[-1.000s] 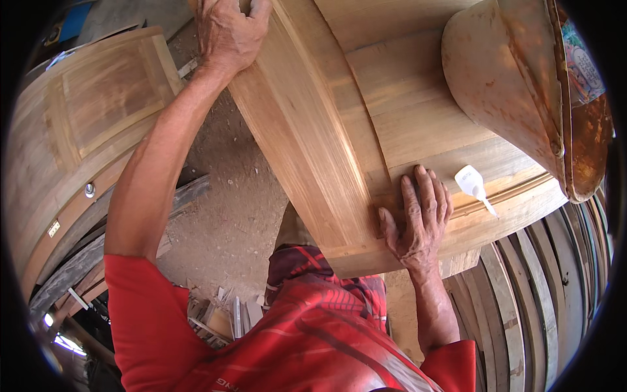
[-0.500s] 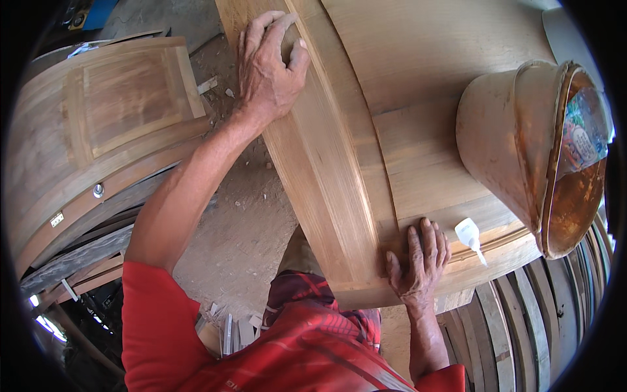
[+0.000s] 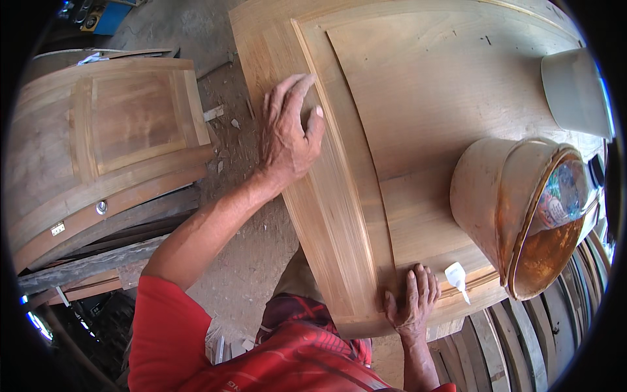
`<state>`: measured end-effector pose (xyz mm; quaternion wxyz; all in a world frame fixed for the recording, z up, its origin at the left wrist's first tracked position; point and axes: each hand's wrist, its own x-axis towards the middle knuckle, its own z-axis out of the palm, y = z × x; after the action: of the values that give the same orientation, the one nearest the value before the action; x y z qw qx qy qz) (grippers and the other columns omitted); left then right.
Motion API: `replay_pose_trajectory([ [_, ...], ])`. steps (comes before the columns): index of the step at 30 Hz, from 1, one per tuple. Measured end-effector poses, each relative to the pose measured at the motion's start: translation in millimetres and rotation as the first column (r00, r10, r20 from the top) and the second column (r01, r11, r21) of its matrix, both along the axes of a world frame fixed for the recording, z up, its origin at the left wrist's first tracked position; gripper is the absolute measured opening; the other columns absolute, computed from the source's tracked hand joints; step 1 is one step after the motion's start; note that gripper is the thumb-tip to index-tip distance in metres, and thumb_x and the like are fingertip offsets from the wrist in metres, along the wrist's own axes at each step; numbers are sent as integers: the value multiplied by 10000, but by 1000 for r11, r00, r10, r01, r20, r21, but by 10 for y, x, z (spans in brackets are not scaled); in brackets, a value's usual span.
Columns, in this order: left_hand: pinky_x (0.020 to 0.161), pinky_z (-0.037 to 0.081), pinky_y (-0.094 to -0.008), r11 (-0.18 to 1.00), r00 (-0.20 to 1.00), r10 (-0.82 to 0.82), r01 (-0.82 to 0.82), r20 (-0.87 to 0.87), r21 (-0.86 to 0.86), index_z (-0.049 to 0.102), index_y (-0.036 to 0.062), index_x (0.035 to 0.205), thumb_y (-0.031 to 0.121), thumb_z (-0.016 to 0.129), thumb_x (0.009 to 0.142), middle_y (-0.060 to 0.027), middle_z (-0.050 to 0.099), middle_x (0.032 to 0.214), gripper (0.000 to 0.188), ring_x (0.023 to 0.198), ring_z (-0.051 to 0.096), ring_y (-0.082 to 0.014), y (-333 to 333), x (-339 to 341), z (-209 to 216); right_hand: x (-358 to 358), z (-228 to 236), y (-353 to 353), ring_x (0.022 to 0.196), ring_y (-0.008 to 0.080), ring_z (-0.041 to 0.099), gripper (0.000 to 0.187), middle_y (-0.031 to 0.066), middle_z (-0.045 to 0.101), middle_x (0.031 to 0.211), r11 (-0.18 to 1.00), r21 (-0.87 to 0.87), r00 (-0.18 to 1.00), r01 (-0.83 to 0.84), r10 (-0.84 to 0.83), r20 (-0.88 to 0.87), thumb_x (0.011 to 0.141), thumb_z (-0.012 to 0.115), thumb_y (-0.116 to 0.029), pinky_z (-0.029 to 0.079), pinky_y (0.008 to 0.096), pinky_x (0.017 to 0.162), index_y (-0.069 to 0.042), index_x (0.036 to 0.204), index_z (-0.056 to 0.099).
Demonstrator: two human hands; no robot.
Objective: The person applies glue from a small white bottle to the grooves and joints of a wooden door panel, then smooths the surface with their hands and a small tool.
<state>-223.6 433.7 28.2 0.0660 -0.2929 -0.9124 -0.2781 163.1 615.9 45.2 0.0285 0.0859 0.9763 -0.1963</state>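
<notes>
A large wooden door panel [image 3: 418,144] with raised moulding lies in front of me. On its left-hand rail rests my left hand [image 3: 290,127], fingers curled and thumb bent toward them in a C shape. Whatever sits under that palm is hidden; the fingers look closed round something I cannot make out. My right hand [image 3: 411,300] lies flat on the panel's near end, fingers stretched out and holding nothing. Just right of it, a small white squeeze bottle [image 3: 455,276] with a thin nozzle lies on its side near the moulding.
A rusty-edged tub [image 3: 483,202] lies tipped on the panel, a clear plastic bottle [image 3: 560,196] inside. Beyond stands a grey bucket [image 3: 571,85]. At left are another panelled door [image 3: 130,117] and stacked boards [image 3: 91,255]. Curved planks [image 3: 522,333] line the lower right.
My view has shifted, so the panel, tub and both hands sit lower in the picture and the grey bucket shows more. Against the panel, both hands stay in about the same places.
</notes>
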Motion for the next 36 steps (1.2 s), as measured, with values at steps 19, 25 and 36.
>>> replay_pose_trajectory([
  [19,1080,368,-494,969,979,-158,130,125,208,484,2,1453,134,627,916,-181,551,1364,571,1237,540,-349,-110,-43,-59,52,-44,-45,1380,396,459,724,197,488,1506,995,96,997,37,-42,57,965,608,-459,320,563,1148,-31,1519,426],
  [25,1057,378,-478,967,976,-177,148,129,208,493,25,1451,146,661,887,-162,570,1343,601,1212,560,-328,-160,-34,6,22,-23,-74,1371,401,461,694,208,487,1497,993,113,995,42,-51,81,977,580,-462,303,565,1163,-8,1489,461],
  [36,1094,382,-483,932,937,-265,189,227,309,524,16,1427,177,666,912,-173,575,1334,558,1240,553,-322,-229,-182,-9,-69,63,-185,1414,436,388,775,251,414,1531,986,151,983,74,-98,157,1003,517,-551,277,570,1179,35,1504,436],
])
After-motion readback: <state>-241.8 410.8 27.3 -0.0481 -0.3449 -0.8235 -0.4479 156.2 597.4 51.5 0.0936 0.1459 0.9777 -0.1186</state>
